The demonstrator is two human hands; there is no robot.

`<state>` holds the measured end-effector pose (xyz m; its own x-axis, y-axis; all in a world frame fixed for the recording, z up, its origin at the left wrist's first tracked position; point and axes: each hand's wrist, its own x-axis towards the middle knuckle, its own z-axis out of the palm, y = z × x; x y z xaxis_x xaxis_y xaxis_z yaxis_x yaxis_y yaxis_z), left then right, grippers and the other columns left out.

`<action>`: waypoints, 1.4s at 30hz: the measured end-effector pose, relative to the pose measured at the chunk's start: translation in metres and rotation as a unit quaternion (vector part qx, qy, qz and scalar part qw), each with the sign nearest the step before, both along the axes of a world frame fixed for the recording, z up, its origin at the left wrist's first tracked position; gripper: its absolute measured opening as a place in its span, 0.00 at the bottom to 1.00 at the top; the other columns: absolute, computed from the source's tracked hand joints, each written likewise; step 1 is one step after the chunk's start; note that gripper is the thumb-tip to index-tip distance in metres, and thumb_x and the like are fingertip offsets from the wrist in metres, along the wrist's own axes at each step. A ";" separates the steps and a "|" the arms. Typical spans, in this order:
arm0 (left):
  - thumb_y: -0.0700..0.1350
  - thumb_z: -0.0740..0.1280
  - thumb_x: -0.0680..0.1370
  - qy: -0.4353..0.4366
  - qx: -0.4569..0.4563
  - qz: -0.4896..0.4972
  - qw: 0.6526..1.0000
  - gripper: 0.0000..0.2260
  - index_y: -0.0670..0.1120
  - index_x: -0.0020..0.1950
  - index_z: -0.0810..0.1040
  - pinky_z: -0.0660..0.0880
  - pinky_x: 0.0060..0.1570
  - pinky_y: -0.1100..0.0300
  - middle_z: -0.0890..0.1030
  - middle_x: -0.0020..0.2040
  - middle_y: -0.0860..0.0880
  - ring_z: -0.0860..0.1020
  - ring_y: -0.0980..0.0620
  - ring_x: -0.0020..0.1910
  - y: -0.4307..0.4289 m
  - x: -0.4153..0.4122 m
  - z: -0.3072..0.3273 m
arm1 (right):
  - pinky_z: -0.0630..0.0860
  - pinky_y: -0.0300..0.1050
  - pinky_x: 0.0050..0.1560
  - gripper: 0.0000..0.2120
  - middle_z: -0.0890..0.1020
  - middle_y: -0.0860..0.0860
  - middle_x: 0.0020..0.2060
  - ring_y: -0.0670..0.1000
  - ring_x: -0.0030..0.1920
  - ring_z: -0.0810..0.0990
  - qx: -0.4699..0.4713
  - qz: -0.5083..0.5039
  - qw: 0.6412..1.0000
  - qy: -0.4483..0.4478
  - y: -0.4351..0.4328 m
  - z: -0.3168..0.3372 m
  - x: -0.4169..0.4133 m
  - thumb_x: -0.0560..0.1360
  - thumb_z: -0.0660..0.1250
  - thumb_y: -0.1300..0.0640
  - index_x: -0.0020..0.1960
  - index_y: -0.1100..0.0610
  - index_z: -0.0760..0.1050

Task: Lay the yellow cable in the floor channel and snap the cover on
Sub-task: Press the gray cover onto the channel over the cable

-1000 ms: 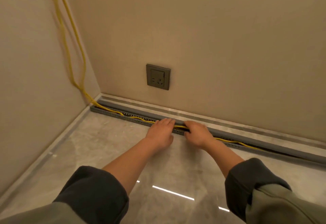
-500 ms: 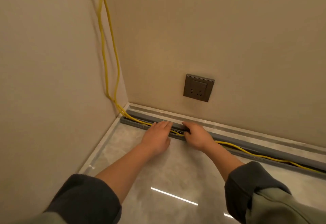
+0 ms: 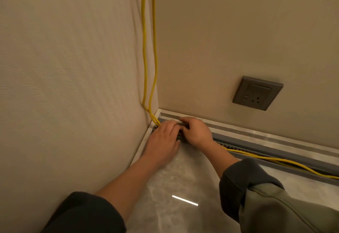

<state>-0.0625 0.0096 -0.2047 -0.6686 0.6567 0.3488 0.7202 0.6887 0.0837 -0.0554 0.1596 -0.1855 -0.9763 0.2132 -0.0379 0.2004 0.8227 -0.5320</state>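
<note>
The yellow cable [image 3: 150, 67] hangs in two strands down the wall corner and reaches the floor at the left end of the grey floor channel [image 3: 286, 154]. Right of my hands the cable [image 3: 271, 160] runs along the channel's front edge, partly out of it. My left hand [image 3: 164, 139] lies flat, palm down, over the channel's corner end, its fingertips tucked under my right hand. My right hand [image 3: 197, 131] sits beside it, fingers curled down over the channel and cable. A slotted open stretch of channel [image 3: 222, 143] shows just past my right wrist. I cannot make out a separate cover.
A grey wall socket [image 3: 257, 93] sits on the back wall above the channel. The side wall stands close on the left. A pale skirting strip [image 3: 275, 137] runs behind the channel. The polished stone floor [image 3: 183, 187] lies below my forearms.
Both hands have slid left along the channel into the corner and now touch each other. The view has turned left and closer, so the socket sits farther right.
</note>
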 end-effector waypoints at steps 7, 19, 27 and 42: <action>0.51 0.58 0.74 0.051 -0.037 -0.005 0.998 0.13 0.45 0.53 0.74 0.65 0.56 0.57 0.76 0.52 0.46 0.74 0.46 0.53 -0.018 -0.011 -0.006 | 0.77 0.48 0.54 0.19 0.82 0.48 0.57 0.51 0.57 0.79 0.054 0.031 0.997 -0.049 0.000 0.008 -0.020 0.73 0.68 0.51 0.64 0.47 0.76; 0.39 0.72 0.69 0.012 -0.018 0.023 0.999 0.13 0.47 0.51 0.76 0.74 0.42 0.59 0.77 0.49 0.49 0.77 0.49 0.49 -0.031 -0.011 -0.002 | 0.77 0.56 0.47 0.16 0.74 0.57 0.59 0.63 0.52 0.78 0.104 0.082 0.990 0.042 -0.008 0.012 -0.010 0.78 0.57 0.60 0.65 0.54 0.71; 0.36 0.73 0.65 0.002 -0.068 0.034 0.997 0.21 0.44 0.57 0.81 0.71 0.63 0.50 0.82 0.54 0.46 0.78 0.45 0.59 -0.038 -0.006 -0.001 | 0.76 0.53 0.50 0.15 0.73 0.56 0.60 0.60 0.55 0.76 0.089 0.111 0.990 0.015 -0.013 0.016 0.003 0.79 0.57 0.59 0.65 0.53 0.69; 0.39 0.59 0.75 -0.058 -0.069 0.145 0.985 0.20 0.43 0.67 0.63 0.70 0.44 0.58 0.64 0.68 0.45 0.76 0.48 0.47 -0.041 0.021 0.018 | 0.75 0.53 0.48 0.14 0.73 0.53 0.57 0.57 0.53 0.76 0.118 0.132 0.984 -0.035 -0.007 0.012 0.033 0.79 0.57 0.57 0.63 0.48 0.68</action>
